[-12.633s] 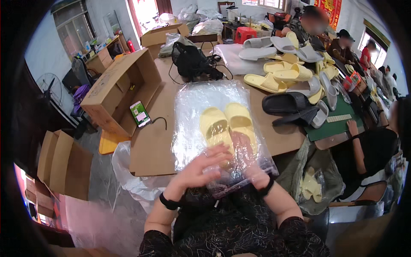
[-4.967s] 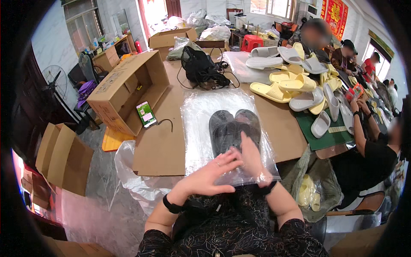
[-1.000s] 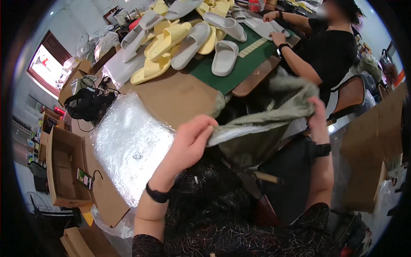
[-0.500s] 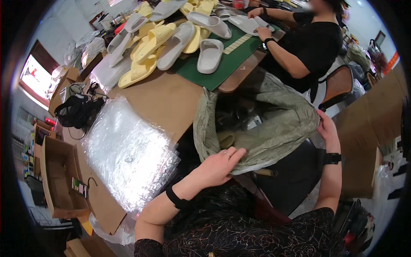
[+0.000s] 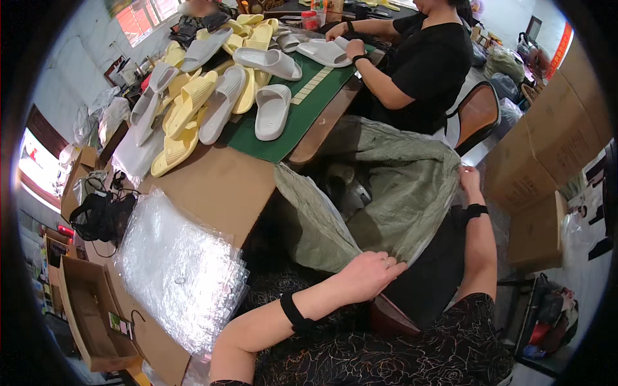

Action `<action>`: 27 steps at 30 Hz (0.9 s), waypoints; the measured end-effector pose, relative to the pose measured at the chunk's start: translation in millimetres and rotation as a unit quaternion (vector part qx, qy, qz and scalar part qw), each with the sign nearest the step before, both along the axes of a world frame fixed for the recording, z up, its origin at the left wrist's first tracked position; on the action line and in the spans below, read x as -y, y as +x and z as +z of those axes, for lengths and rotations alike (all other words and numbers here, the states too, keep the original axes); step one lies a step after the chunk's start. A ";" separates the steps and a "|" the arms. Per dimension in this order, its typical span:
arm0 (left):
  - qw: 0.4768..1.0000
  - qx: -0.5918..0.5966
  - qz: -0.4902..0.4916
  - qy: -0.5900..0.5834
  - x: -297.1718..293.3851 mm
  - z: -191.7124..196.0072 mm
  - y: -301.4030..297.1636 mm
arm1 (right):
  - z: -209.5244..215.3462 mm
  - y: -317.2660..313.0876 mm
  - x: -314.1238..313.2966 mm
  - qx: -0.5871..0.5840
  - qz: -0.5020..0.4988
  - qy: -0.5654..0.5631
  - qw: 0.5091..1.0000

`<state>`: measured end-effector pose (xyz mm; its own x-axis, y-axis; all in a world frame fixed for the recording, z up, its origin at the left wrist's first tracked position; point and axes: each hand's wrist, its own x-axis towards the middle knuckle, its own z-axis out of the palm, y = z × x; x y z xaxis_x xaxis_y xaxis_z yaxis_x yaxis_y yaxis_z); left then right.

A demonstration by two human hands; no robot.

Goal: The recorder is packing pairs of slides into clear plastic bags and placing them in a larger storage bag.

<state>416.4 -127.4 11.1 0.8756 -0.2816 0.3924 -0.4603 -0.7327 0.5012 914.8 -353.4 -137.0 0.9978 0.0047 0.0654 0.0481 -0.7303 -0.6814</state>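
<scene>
A large olive-green woven sack (image 5: 412, 209) gapes in front of me, at the right of the table. My left hand (image 5: 372, 276) is closed on its near rim, fingers pinching the folded edge. At the sack's right rim, my right hand (image 5: 470, 182) also grips the material, though its fingers are partly hidden. Down in the sack's dark inside lie some greyish, shiny items (image 5: 353, 193) whose kind I cannot make out. Black wristbands circle both my wrists.
Yellow and grey slippers (image 5: 222, 103) are heaped on the table by a green mat (image 5: 257, 145). Clear plastic bags (image 5: 180, 270) lie left, near an open cardboard box (image 5: 93, 315). Across the table's corner, a co-worker (image 5: 425, 71) handles a grey slipper. Cardboard cartons (image 5: 541, 148) stand right.
My left hand has drawn the sack's near rim to the right and toward me, reshaping its mouth. My right hand stays on the right rim. The whole view has shifted.
</scene>
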 end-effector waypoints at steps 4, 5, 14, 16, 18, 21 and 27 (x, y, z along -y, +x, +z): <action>0.998 -0.049 0.012 0.031 -9.7 -15.5 -24.0 | -27.6 -63.8 -41.3 -0.048 0.043 0.064 0.996; 0.997 -0.069 0.003 0.028 -11.7 -17.7 -30.0 | -16.6 -83.7 -44.1 0.006 0.066 0.017 0.998; 0.975 -0.148 0.037 -0.165 -26.2 -8.1 -35.6 | 271.9 -273.1 -103.6 -0.061 0.332 0.310 0.889; 0.954 -0.144 0.079 -0.250 -35.6 -11.7 -39.3 | 329.4 -318.4 -142.7 -0.082 0.447 0.429 0.781; 0.934 -0.154 0.114 -0.301 -39.2 -9.9 -42.4 | 377.5 -344.6 -169.0 -0.086 0.539 0.481 0.686; 0.941 -0.154 0.102 -0.283 -38.3 -7.4 -42.3 | 413.6 -379.5 -154.1 -0.160 0.734 0.427 0.504; 0.983 -0.037 0.003 -0.179 -17.5 -41.5 -39.1 | 435.4 -487.0 -291.8 0.623 0.577 0.260 0.461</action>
<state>377.4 -109.9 -30.3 0.9068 -0.1307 0.4007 -0.4086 -0.5058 0.7598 427.9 -61.6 298.4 -0.4607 0.1449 0.8756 0.7899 0.5168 0.3301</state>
